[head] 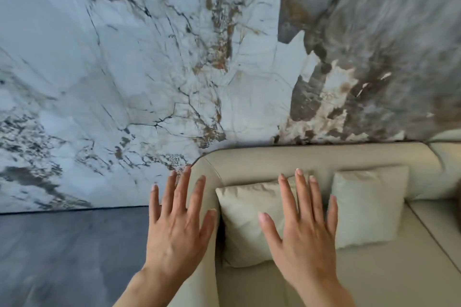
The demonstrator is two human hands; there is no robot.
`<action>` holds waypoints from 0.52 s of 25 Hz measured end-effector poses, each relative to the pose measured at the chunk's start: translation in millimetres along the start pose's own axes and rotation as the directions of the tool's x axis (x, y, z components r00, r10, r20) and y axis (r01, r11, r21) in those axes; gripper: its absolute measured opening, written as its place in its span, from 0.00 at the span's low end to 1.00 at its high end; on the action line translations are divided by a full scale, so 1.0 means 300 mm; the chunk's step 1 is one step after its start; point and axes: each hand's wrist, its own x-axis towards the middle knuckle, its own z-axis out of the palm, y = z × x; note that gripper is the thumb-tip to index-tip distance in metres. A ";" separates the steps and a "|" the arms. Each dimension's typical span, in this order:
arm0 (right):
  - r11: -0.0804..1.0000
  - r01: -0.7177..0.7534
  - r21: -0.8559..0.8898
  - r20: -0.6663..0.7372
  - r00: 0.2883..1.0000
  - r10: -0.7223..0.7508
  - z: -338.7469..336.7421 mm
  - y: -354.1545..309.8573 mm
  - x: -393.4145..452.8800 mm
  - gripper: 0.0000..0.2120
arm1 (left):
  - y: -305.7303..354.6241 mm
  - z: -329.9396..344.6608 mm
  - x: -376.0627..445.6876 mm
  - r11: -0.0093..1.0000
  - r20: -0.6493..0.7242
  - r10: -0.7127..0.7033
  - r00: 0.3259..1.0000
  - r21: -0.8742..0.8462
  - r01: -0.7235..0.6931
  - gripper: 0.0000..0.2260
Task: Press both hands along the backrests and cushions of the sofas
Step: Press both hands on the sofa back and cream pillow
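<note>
A beige sofa fills the lower right, its rounded backrest (324, 157) running along the wall and its left armrest (209, 182) curving toward me. Two pale cushions lean against the backrest: the left cushion (244, 219) and the right cushion (369, 207). My left hand (177, 227) is flat with fingers spread over the armrest's outer edge. My right hand (304, 232) is flat with fingers spread over the left cushion's right part. Whether either palm touches the fabric is unclear. The seat (386, 269) lies below the cushions.
A marble-patterned wall (174, 70) rises right behind the sofa. Dark grey floor (62, 257) lies left of the armrest. A second sofa section (446, 154) adjoins at the far right edge.
</note>
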 end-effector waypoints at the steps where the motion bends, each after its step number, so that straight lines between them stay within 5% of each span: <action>1: 1.000 0.013 -0.011 0.007 1.000 -0.013 0.029 0.005 0.017 0.34 | -0.009 0.039 0.024 1.000 0.006 -0.011 1.000 -0.011 0.011 0.27; 6: 0.999 0.030 -0.025 0.067 0.997 -0.029 0.251 0.112 0.129 0.35 | 0.005 0.300 0.132 0.998 0.062 -0.037 0.997 -0.049 0.040 0.28; 13: 0.991 0.127 0.046 0.073 0.989 -0.130 0.896 0.300 0.333 0.33 | 0.116 0.882 0.334 0.983 0.011 -0.166 0.986 -0.079 0.167 0.28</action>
